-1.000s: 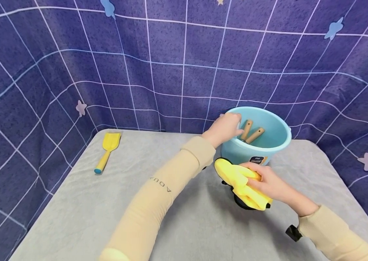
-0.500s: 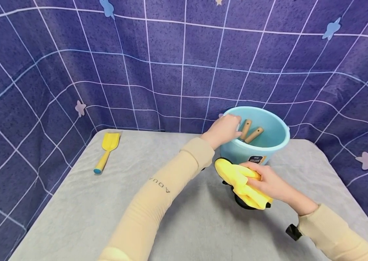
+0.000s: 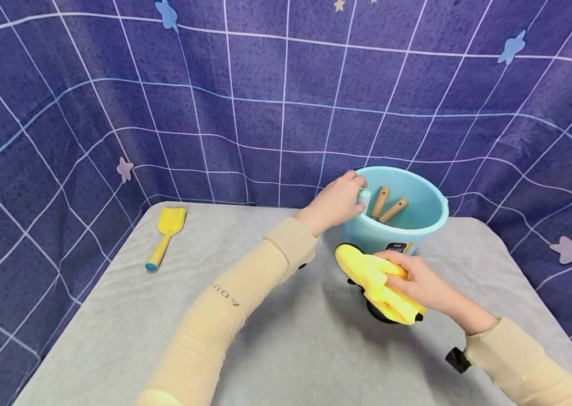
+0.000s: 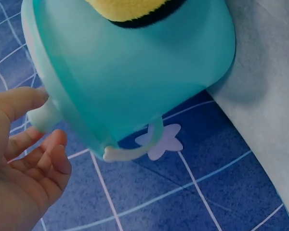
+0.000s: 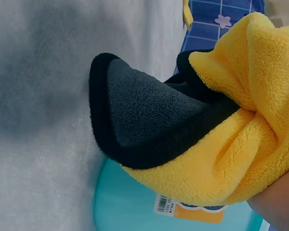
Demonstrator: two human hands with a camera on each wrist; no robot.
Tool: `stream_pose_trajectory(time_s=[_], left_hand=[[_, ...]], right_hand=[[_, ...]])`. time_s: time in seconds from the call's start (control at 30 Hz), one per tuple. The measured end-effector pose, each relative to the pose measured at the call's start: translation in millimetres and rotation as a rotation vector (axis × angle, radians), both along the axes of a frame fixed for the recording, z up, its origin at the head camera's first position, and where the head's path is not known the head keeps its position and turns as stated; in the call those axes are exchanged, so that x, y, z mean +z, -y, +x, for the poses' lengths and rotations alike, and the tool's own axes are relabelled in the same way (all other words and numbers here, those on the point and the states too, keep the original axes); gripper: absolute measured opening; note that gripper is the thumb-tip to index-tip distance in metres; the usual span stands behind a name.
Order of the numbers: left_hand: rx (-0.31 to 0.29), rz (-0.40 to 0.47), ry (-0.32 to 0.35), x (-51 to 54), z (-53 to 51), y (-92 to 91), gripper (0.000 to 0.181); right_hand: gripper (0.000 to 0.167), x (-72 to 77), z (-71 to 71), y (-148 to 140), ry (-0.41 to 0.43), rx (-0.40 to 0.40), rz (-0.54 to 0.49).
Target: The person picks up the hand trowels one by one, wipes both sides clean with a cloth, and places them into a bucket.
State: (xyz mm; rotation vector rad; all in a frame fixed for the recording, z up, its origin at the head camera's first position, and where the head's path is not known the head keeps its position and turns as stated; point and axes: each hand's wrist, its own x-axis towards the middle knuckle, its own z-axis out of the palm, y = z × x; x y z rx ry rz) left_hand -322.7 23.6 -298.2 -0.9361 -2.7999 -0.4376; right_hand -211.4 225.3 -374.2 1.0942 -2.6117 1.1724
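Note:
My left hand is at the left rim of the light blue bucket. In the left wrist view, a pale mint cylindrical end stands at the rim between its thumb and loosely bent fingers. The thumb appears to touch it, while the fingers are spread away. What that piece belongs to is hidden. My right hand grips a bunched yellow cloth in front of the bucket. In the right wrist view the cloth shows a dark grey underside and black edging, hanging above the table.
Two tools with wooden handles lean inside the bucket. On the left of the grey-covered table lies a yellow toy shovel with a blue handle end. A dark blue gridded curtain surrounds the table.
My left hand has shifted slightly left, back from the bucket opening, and the pale mint end beside its fingers now shows more. My right hand and cloth stay nearly in place.

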Motion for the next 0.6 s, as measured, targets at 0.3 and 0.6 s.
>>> stream_pose_trajectory(time_s=[0.3,0.6], left_hand=[[0.021,0.077,-0.040,-1.0,11.0,39.5,0.035],[0.061,0.085,-0.151,-7.8,34.4,87.1,0.029]], right_hand=[[0.036,1.2,-1.7,-2.9,-0.158,-0.021,0.052],[0.038,7.3,5.9,-0.6,-0.296,-0.079,0.133]])
